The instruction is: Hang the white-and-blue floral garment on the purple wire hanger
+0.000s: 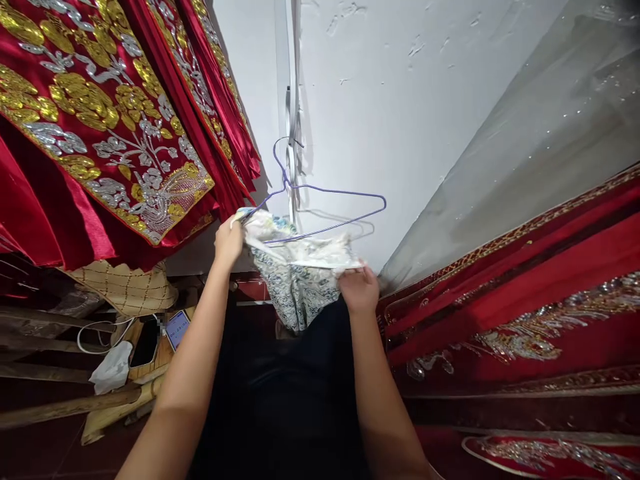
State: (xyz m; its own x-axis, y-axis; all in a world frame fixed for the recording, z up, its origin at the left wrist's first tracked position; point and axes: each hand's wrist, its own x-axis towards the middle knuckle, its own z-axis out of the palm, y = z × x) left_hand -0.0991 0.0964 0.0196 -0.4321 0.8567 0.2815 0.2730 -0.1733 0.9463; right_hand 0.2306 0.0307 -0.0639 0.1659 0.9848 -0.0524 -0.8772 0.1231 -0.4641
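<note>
A purple wire hanger (345, 191) hangs from a narrow rail on the wall, its right arm bare. Over its left end sits part of a pale floral garment (305, 287), with white lining showing at the opening. My left hand (229, 240) is closed on the garment's upper left edge by the hanger's left end. Lower down and to the right, my right hand (359, 288) pinches the garment's right edge, apart from the hanger. The cloth between the hands is slightly blurred.
Red embroidered clothing (150, 133) hangs at left, and more red beaded fabric (525, 327) at right beside a sheer grey veil (500, 167). At lower left, phones (179, 329), a white cable and a crumpled tissue (111, 368) lie on a wooden stool. A white wall (390, 120) stands ahead.
</note>
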